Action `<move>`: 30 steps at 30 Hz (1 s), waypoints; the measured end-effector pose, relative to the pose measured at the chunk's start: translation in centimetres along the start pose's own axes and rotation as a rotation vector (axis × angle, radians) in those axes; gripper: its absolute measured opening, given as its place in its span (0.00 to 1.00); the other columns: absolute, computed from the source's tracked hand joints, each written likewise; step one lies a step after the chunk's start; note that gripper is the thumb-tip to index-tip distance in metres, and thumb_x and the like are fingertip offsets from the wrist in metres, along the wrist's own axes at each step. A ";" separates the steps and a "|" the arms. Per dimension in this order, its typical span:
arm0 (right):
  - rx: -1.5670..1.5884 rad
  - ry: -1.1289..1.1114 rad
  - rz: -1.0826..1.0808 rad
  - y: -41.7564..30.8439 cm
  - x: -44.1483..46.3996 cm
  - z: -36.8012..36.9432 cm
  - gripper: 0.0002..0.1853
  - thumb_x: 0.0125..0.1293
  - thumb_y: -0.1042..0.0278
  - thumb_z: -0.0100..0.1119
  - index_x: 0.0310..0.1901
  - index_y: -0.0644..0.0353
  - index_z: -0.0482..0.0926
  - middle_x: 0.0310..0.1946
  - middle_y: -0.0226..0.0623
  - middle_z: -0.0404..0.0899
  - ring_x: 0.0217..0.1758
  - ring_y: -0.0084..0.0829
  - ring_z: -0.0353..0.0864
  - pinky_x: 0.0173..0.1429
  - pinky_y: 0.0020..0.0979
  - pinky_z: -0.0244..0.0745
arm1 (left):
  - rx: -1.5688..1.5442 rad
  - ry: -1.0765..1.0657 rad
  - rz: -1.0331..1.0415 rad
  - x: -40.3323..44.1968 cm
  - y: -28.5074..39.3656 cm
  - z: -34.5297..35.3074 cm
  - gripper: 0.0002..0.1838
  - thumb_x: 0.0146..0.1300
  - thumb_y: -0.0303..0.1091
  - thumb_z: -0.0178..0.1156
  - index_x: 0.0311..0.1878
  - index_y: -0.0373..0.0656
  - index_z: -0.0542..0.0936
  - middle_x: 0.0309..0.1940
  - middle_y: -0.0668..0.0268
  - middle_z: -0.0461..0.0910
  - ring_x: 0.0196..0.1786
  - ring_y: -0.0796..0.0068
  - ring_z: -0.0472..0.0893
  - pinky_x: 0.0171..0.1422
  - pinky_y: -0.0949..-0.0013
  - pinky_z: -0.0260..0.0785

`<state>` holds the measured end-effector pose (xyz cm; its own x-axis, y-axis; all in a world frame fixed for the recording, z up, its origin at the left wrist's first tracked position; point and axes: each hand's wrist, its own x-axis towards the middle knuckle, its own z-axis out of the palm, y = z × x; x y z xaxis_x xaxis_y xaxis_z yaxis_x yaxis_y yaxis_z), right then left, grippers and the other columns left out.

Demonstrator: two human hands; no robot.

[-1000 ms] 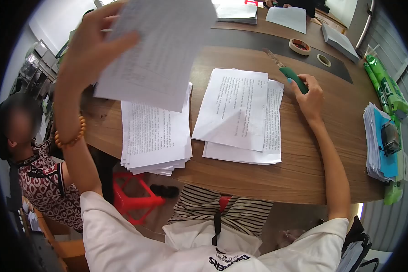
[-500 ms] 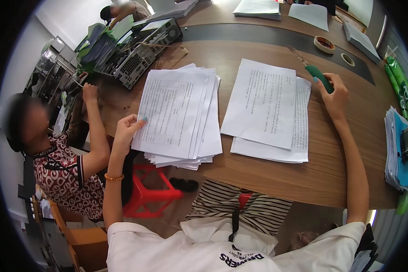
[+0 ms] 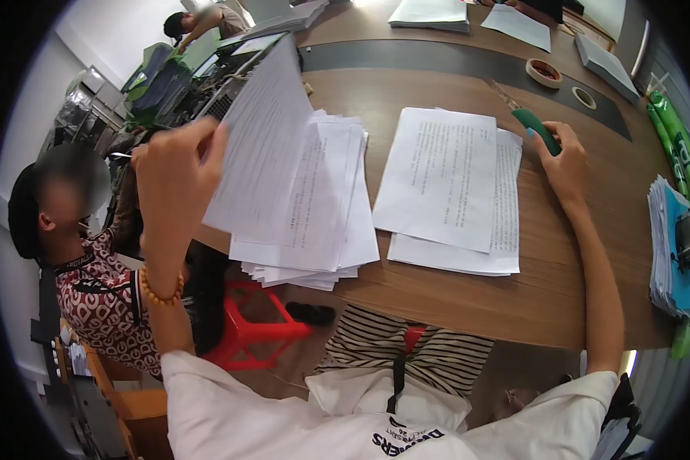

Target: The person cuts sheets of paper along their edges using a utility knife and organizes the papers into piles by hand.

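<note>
My left hand [image 3: 178, 172] is raised over the table's left side, its fingers closed on the edge of a printed sheet of paper [image 3: 261, 138]. That sheet stands tilted up, its lower part over the left stack of printed papers [image 3: 333, 222], whose edges are uneven. To the right lies a second pile of printed papers [image 3: 437, 180], with one sheet sticking out from under the top. My right hand [image 3: 567, 165] rests on the table beyond this pile, wrapped round the green handle of a knife [image 3: 538, 132]. Its thin blade points away, toward the table's dark strip.
Two tape rolls [image 3: 544, 73] lie at the back right. An opened computer case [image 3: 226, 96] stands at the back left, partly hidden by the raised sheet. A seated person [image 3: 92, 284] is close on my left, near a red stool [image 3: 257, 330]. Clipped papers [image 3: 663, 245] line the right edge.
My left hand has risen from the left stack's edge, lifting a sheet up and away from it. My right hand with the knife has stayed almost still.
</note>
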<state>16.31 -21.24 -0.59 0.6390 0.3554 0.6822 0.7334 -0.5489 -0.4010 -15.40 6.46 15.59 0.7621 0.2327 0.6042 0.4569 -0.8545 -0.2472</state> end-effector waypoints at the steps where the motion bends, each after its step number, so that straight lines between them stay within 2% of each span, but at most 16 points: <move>1: -0.009 0.004 0.006 0.1 0.0 0.0 0.16 0.59 0.56 0.61 0.41 0.62 0.79 0.36 0.40 0.80 0.37 0.37 0.81 0.41 0.34 0.75 | -0.053 -0.042 0.016 1.4 2.2 -0.6 0.13 0.61 0.37 0.55 0.27 0.38 0.78 0.18 0.54 0.75 0.23 0.57 0.77 0.29 0.59 0.66; 4: 0.006 0.028 0.026 1.0 0.2 0.3 0.17 0.59 0.55 0.62 0.40 0.62 0.79 0.36 0.41 0.80 0.37 0.37 0.81 0.41 0.35 0.75 | -0.139 0.005 0.372 4.0 9.2 1.1 0.12 0.59 0.34 0.54 0.24 0.40 0.80 0.17 0.56 0.75 0.25 0.58 0.79 0.29 0.60 0.70; 5: -0.017 0.026 0.020 1.0 0.1 0.2 0.17 0.59 0.55 0.62 0.40 0.62 0.79 0.36 0.41 0.80 0.37 0.37 0.81 0.41 0.35 0.75 | -0.147 -0.052 0.453 4.2 11.9 1.9 0.10 0.55 0.31 0.55 0.21 0.39 0.79 0.20 0.55 0.78 0.27 0.58 0.81 0.30 0.63 0.73; 6: -0.013 0.024 0.042 1.0 0.2 0.2 0.18 0.58 0.55 0.62 0.40 0.62 0.79 0.36 0.41 0.80 0.37 0.37 0.81 0.41 0.35 0.75 | -0.115 -0.275 0.509 4.8 14.8 2.1 0.08 0.51 0.28 0.56 0.19 0.37 0.78 0.21 0.53 0.79 0.26 0.59 0.82 0.32 0.64 0.75; 7: -0.009 0.025 0.065 0.9 0.3 0.1 0.18 0.58 0.54 0.62 0.40 0.62 0.79 0.36 0.41 0.80 0.37 0.37 0.81 0.41 0.35 0.75 | -0.256 -0.183 0.516 4.5 17.1 3.8 0.06 0.46 0.27 0.56 0.16 0.38 0.77 0.20 0.51 0.79 0.24 0.58 0.81 0.32 0.65 0.75; 8: 0.023 0.031 0.072 1.0 0.3 0.2 0.17 0.58 0.55 0.62 0.39 0.62 0.80 0.35 0.41 0.80 0.37 0.37 0.81 0.40 0.36 0.75 | -0.333 -0.340 0.618 5.7 18.6 5.3 0.14 0.54 0.30 0.53 0.14 0.36 0.75 0.14 0.52 0.75 0.19 0.58 0.78 0.32 0.62 0.74; 9: 0.001 0.038 0.066 1.0 0.2 0.2 0.17 0.58 0.55 0.62 0.39 0.62 0.80 0.35 0.41 0.80 0.37 0.37 0.81 0.40 0.36 0.75 | -0.349 -0.323 0.623 6.6 19.0 5.7 0.14 0.54 0.30 0.53 0.14 0.36 0.75 0.14 0.52 0.75 0.19 0.58 0.78 0.32 0.62 0.74; 11: 0.045 0.034 0.083 0.8 0.1 0.2 0.17 0.58 0.56 0.62 0.38 0.62 0.80 0.35 0.41 0.80 0.37 0.37 0.81 0.40 0.36 0.75 | -0.563 -0.729 0.410 8.0 19.8 6.4 0.18 0.61 0.39 0.50 0.27 0.33 0.82 0.28 0.51 0.81 0.34 0.56 0.82 0.40 0.61 0.76; 12: 0.031 0.038 0.088 0.6 0.1 0.0 0.17 0.58 0.56 0.62 0.38 0.62 0.80 0.35 0.41 0.80 0.37 0.37 0.81 0.40 0.36 0.75 | -0.608 -0.747 0.369 8.3 19.1 6.9 0.25 0.64 0.43 0.43 0.26 0.31 0.81 0.23 0.50 0.80 0.30 0.55 0.82 0.40 0.59 0.76; 13: 0.031 0.036 0.105 0.3 0.1 0.0 0.16 0.57 0.56 0.62 0.38 0.62 0.80 0.35 0.40 0.81 0.37 0.36 0.81 0.40 0.36 0.74 | -0.650 -0.729 0.356 8.3 18.1 7.5 0.26 0.65 0.44 0.45 0.24 0.32 0.82 0.18 0.53 0.79 0.24 0.57 0.80 0.38 0.58 0.76; 15: 0.023 0.035 0.133 -0.1 -0.1 -0.3 0.16 0.57 0.57 0.62 0.37 0.62 0.80 0.35 0.40 0.81 0.36 0.35 0.81 0.40 0.35 0.74 | -0.678 -0.767 0.526 7.4 15.5 9.9 0.25 0.68 0.49 0.46 0.38 0.34 0.82 0.36 0.43 0.80 0.43 0.53 0.80 0.54 0.58 0.71; 17: 0.043 0.042 0.112 -0.5 0.1 -1.4 0.14 0.56 0.59 0.63 0.37 0.62 0.80 0.33 0.39 0.80 0.35 0.35 0.80 0.38 0.34 0.74 | -0.612 -0.660 0.762 5.3 13.3 11.3 0.33 0.66 0.56 0.47 0.62 0.37 0.68 0.63 0.44 0.64 0.68 0.51 0.62 0.71 0.53 0.53; 18: 0.024 0.046 0.117 -1.3 0.1 -2.6 0.14 0.56 0.59 0.63 0.37 0.62 0.80 0.33 0.39 0.80 0.35 0.35 0.80 0.38 0.34 0.74 | -0.517 -0.721 0.755 4.2 13.0 11.7 0.42 0.63 0.62 0.47 0.69 0.38 0.56 0.69 0.44 0.50 0.74 0.50 0.45 0.75 0.49 0.39; 20: 0.159 -0.032 0.131 -4.0 -0.5 -6.4 0.12 0.54 0.64 0.65 0.37 0.62 0.79 0.31 0.39 0.80 0.33 0.36 0.79 0.37 0.33 0.73 | -0.479 -0.635 0.713 1.6 13.0 12.6 0.45 0.61 0.65 0.45 0.70 0.38 0.52 0.70 0.42 0.45 0.74 0.49 0.41 0.76 0.50 0.33; 24: 0.014 -0.160 -0.020 -9.6 -7.7 -13.5 0.16 0.46 0.74 0.68 0.39 0.62 0.78 0.32 0.41 0.78 0.33 0.37 0.79 0.36 0.32 0.73 | -0.649 -0.572 0.665 -0.5 13.2 14.7 0.43 0.63 0.60 0.45 0.71 0.39 0.48 0.71 0.44 0.42 0.74 0.51 0.40 0.76 0.51 0.29; 30: -0.129 -0.308 0.032 -13.8 -15.3 -16.7 0.19 0.40 0.73 0.72 0.38 0.63 0.78 0.32 0.39 0.78 0.31 0.36 0.77 0.33 0.32 0.74 | -0.684 -0.463 0.633 -1.4 13.5 15.7 0.35 0.67 0.49 0.43 0.71 0.39 0.50 0.71 0.48 0.45 0.74 0.55 0.44 0.76 0.53 0.29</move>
<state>-7.43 -31.72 4.72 0.7156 0.5376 0.4460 0.6892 -0.6475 -0.3251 -3.03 1.88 -0.50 0.9395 -0.3179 0.1278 -0.3353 -0.9298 0.1519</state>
